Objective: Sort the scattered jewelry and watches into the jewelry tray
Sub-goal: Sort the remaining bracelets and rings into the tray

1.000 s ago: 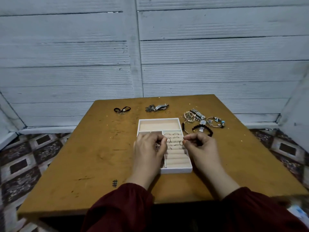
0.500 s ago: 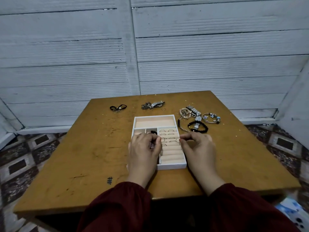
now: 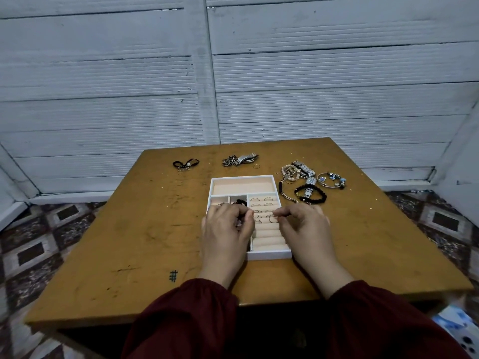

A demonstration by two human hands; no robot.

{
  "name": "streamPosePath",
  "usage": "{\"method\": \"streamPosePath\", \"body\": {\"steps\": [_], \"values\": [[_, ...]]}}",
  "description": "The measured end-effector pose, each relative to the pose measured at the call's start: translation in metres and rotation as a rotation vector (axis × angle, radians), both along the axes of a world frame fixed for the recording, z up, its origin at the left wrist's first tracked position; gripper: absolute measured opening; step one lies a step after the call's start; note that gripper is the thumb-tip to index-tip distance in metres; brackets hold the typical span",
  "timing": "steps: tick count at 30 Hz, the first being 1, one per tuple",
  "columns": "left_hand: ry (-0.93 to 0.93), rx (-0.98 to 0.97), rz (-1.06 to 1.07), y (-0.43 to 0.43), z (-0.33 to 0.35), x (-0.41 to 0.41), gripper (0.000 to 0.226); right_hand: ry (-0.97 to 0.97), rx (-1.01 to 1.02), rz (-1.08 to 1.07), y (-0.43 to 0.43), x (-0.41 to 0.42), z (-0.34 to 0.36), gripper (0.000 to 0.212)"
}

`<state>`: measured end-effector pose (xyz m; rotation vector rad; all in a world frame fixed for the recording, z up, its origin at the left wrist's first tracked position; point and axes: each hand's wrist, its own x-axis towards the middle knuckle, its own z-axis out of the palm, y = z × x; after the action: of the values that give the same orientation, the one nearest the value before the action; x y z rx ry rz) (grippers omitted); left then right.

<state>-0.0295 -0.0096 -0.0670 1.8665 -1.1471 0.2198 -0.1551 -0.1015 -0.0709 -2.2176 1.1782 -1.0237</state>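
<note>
The left hand [image 3: 226, 230] hides the near-left corner of the jewelry tray [image 3: 269, 255].

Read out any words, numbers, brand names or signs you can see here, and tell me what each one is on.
"#": a hash sign drawn in dark ink on the table, near its front edge.
On the watches, any lettering is too small to read.
On the blue packet at the lower right, any print is too blurred to read.
Nothing else is readable.
</note>
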Motion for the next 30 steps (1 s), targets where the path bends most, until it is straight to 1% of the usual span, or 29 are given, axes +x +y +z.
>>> {"method": "streamPosePath", "body": {"steps": [3,8,16,23,30], "values": [[-0.007,0.001,0.005,-0.0001,0.0004,-0.0001,0.017,0.002,-0.003,0.007,0.0005,0.0001,0.0003,0.014],[-0.018,0.005,0.004,0.0004,-0.0006,0.0003,0.009,0.011,-0.002,0.024,0.0008,-0.0002,0.0016,0.017],[-0.013,-0.014,0.010,0.0002,-0.0010,-0.0007,0.013,0.012,0.010,0.056,0.0020,-0.0004,0.0024,0.021],[-0.026,0.009,0.021,0.0002,-0.0005,-0.0009,0.009,0.042,0.001,0.061,0.0018,-0.0002,0.0020,0.023],[-0.032,0.008,0.020,0.0003,-0.0008,-0.0013,0.015,0.049,-0.024,0.056,0.0007,0.0008,-0.0001,0.022]]}}
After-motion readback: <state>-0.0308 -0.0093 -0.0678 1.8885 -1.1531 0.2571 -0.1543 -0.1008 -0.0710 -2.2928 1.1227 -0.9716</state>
